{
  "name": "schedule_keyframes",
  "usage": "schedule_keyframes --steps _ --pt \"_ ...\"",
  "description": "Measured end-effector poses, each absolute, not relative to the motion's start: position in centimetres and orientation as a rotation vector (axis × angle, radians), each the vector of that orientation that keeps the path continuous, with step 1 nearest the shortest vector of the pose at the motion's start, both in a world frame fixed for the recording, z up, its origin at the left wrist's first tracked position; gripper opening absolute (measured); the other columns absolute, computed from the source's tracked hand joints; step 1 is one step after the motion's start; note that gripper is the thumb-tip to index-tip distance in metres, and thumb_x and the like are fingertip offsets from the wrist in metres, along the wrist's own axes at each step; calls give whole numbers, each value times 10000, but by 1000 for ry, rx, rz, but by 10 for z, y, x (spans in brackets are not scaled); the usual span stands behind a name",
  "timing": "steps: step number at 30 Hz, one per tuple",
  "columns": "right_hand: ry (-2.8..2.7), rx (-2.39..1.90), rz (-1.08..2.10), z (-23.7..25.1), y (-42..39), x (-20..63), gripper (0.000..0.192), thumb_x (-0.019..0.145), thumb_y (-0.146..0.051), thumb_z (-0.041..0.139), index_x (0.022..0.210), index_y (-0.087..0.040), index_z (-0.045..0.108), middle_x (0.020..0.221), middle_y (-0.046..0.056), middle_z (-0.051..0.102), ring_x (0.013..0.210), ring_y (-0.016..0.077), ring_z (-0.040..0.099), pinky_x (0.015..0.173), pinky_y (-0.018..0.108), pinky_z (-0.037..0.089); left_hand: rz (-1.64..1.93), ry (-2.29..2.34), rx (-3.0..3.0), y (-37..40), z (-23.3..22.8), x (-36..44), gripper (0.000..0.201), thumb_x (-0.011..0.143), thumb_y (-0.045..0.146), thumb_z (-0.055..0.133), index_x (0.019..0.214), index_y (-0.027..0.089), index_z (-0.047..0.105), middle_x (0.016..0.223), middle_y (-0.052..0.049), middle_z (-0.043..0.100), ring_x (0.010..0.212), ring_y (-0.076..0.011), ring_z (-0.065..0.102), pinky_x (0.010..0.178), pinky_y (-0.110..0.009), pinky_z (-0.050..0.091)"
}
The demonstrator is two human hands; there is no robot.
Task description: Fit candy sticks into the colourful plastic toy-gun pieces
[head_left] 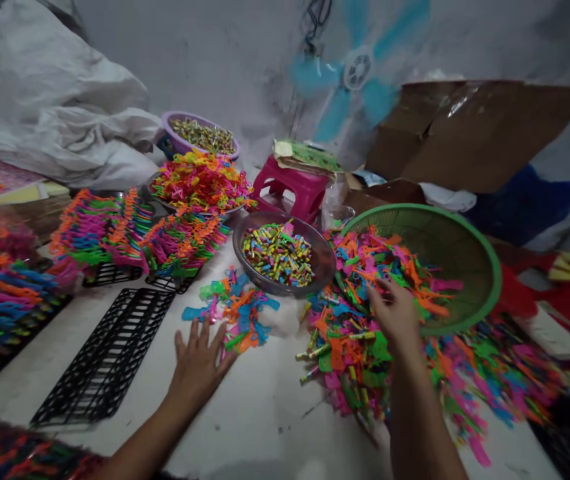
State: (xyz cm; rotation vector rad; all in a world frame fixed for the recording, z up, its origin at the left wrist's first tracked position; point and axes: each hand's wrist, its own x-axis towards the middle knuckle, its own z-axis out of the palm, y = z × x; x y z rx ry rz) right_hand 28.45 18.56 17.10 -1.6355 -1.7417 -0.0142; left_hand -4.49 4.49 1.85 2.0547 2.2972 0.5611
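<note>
1. Right now the right hand [397,313], fingers spread, reaches into the loose plastic pieces [359,333] spilling from the green basket [485,280].
2. Left hand [199,360] lies flat, empty, beside a small pile [235,310].
3. Several black racks [109,353] look filled; much remains loose.

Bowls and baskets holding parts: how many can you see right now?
4: a purple bowl at the back, a dish under the colourful heap before it, a grey bowl mid-table, a tipped green basket by the right hand. Heaps may hide others.

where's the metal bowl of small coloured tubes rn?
Head view, centre: the metal bowl sits just left of the tipped green basket, in front of the pink stool.
</note>
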Motion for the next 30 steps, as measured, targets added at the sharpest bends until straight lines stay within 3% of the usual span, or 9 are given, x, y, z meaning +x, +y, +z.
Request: schedule_keyframes --steps 4,6,11,14,18,23,25,30 --pt "-2255 -1522 430 161 253 174 387 738 -372 532 1066 -170 576 1059 93 594 905 189 558 761 294 426 638 2182 2154 45 16 -47 553 796 477 396 1283 217 388 1349 -139 372 1266 -322 239 975 -578 156" --pt "-2365 -1553 539 150 283 132 379 702 -353 589 1037 -176 594 1032 76 611 902 189 565 763 281 426 719 2174 2138 45 14 -52 529 813 428 394 1298 222 356 1360 -119 361 1274 -288 236 987 -538 197" --pt "-2364 -1741 545 113 316 81 619 511 -315 743 1076 -135 568 1114 165 522 904 275 561 752 350 423 858 2185 2050 46 12 -58 455 819 369 413 1241 198 431 1322 -124 410 1240 -257 312 994 -483 251" --pt "-2347 -1752 525 103 317 80 590 530 -179 717 1097 -173 554 1174 162 461 927 269 551 782 348 406 877 2158 2020 47 14 -58 401 823 352 413 1187 198 485 1270 -118 468 1204 -255 365 997 -497 243" --pt "-2303 -1699 566 111 319 98 441 532 -65 659 961 -164 631 1055 120 560 920 254 547 786 324 401 924 2142 1982 46 20 -57 319 824 323 422 1082 196 560 1224 -110 510 1175 -254 399 1000 -499 241" --pt "-2114 -1667 739 131 323 136 346 591 -109 610 933 -136 654 729 40 653 613 165 582 593 277 449 1023 2115 1971 45 23 -58 269 826 278 423 1018 193 592 1197 -108 528 1150 -251 423 983 -500 270" --pt "-2016 -1632 824 139 318 152 371 602 -113 600 970 -116 640 702 34 658 524 133 565 529 258 451 1055 2106 1961 46 22 -58 258 825 272 425 997 194 601 1181 -107 539 1139 -252 431 976 -503 280" --pt "-1762 -1407 1085 169 275 177 412 604 -161 635 1016 -155 611 787 32 679 625 151 624 567 262 501 1235 2046 1870 48 18 -60 242 814 270 443 960 194 620 1159 -104 550 1134 -257 430 962 -499 308"
